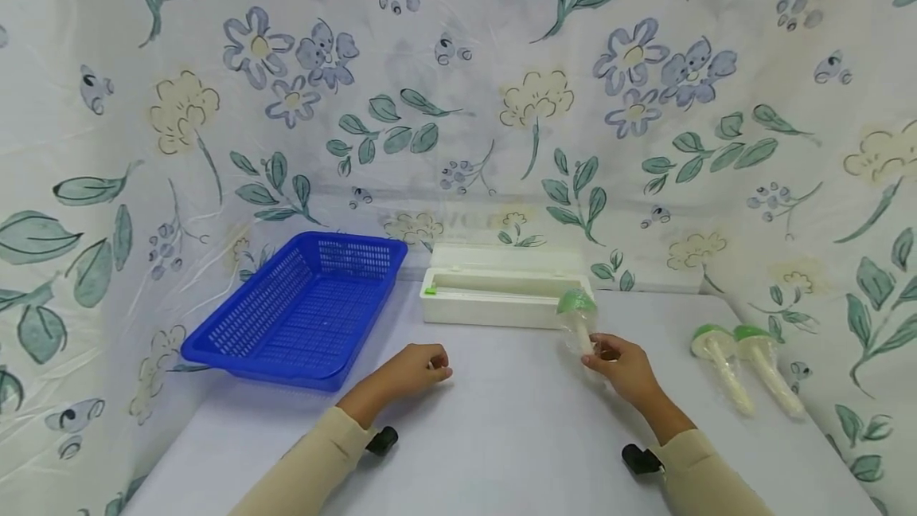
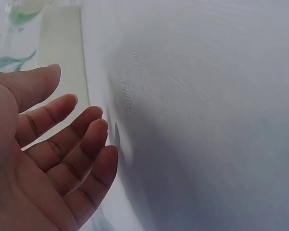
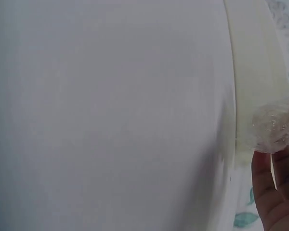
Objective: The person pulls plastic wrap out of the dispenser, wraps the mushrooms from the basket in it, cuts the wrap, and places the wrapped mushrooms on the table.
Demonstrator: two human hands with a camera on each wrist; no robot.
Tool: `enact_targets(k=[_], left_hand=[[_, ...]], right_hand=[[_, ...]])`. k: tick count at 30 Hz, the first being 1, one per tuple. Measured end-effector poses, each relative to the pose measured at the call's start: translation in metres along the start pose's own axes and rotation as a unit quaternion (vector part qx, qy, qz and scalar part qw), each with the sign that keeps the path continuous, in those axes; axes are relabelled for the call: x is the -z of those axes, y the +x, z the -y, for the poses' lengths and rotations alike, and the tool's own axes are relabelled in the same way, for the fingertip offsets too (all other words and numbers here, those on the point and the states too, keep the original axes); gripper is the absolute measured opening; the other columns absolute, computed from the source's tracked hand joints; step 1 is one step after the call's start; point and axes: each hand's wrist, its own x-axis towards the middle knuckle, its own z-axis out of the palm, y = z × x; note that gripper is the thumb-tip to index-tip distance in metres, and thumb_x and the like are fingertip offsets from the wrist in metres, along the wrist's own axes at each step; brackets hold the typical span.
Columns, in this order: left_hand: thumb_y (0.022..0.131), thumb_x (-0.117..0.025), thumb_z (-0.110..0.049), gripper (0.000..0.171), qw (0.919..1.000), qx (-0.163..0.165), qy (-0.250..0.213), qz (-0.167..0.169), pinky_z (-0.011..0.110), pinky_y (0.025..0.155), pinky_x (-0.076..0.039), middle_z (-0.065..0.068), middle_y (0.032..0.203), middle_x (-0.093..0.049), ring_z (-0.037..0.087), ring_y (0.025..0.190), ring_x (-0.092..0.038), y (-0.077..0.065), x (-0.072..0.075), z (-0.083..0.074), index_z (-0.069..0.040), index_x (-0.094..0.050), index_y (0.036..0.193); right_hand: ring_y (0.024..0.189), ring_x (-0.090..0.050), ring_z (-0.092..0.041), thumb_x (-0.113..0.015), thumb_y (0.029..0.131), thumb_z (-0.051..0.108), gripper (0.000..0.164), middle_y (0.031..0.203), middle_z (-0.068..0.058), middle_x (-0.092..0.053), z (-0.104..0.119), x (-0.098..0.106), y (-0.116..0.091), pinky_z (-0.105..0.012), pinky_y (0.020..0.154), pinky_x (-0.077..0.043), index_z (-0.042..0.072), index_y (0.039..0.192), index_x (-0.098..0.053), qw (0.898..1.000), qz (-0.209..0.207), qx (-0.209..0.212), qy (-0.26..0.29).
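My right hand [image 1: 622, 367] pinches the lower stem of a mushroom-shaped item [image 1: 576, 305] with a green cap and pale stem, wrapped in clear plastic. It is upright, cap at the top, overlapping the right front corner of a long white box [image 1: 494, 312] in the head view. In the right wrist view, crinkled clear wrapping [image 3: 273, 126] shows above the fingers. Over the table, my left hand [image 1: 411, 371] has loosely curled fingers and holds nothing; its empty palm [image 2: 29, 192] shows in the left wrist view. The box's lid stands raised at the back, and a green tab [image 1: 431, 291] marks its left end.
A blue perforated basket [image 1: 337, 377] stands at the left of the white table [image 1: 501, 436]. Two more green-capped wrapped items [image 1: 723, 365] lie at the right edge. Flower-patterned cloth [image 1: 458, 102] hangs behind and along both sides.
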Motion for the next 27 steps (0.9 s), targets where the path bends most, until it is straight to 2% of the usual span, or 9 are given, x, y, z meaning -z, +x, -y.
enact_targets(k=[8,15,21,27], left_hand=[[0.093,-0.066,-0.021,0.01,0.9998,0.009,-0.012,-0.011,0.037,0.072,-0.048,-0.003,0.086,-0.061,0.015,0.081,-0.057,-0.018,0.006,0.013,-0.012,-0.062,0.091],[0.094,-0.066,-0.022,0.01,0.9985,0.042,-0.029,-0.016,0.035,0.07,-0.048,-0.003,0.087,-0.061,0.015,0.082,-0.057,-0.031,0.011,0.018,-0.013,-0.062,0.091],[0.094,-0.066,-0.025,0.012,0.9985,0.043,-0.031,-0.016,0.035,0.072,-0.048,-0.003,0.089,-0.061,0.014,0.083,-0.056,-0.034,0.011,0.023,-0.013,-0.063,0.094],[0.094,-0.065,-0.024,0.011,0.9987,0.033,-0.033,-0.019,0.036,0.071,-0.047,-0.003,0.089,-0.062,0.014,0.082,-0.056,-0.037,0.01,0.026,-0.013,-0.063,0.095]], right_hand=[[0.096,-0.06,-0.03,-0.072,0.089,0.03,0.053,0.106,-0.015,-0.063,-0.028,0.04,-0.012,-0.03,0.061,-0.05,-0.002,0.129,-0.058,0.997,-0.03,-0.001,-0.073],[0.1,-0.06,-0.037,-0.069,0.092,0.033,0.055,0.104,-0.017,-0.062,-0.047,0.072,-0.015,-0.034,0.067,-0.051,-0.007,0.127,-0.057,0.99,-0.056,0.007,-0.129],[0.096,-0.059,-0.038,-0.067,0.092,0.029,0.052,0.1,-0.017,-0.063,-0.059,0.091,-0.018,-0.035,0.064,-0.049,-0.01,0.124,-0.057,0.984,-0.054,-0.002,-0.172],[0.097,-0.057,-0.044,-0.064,0.093,0.032,0.057,0.109,-0.031,-0.06,-0.064,0.102,-0.023,-0.047,0.073,-0.049,-0.015,0.123,-0.054,0.979,-0.037,-0.039,-0.195]])
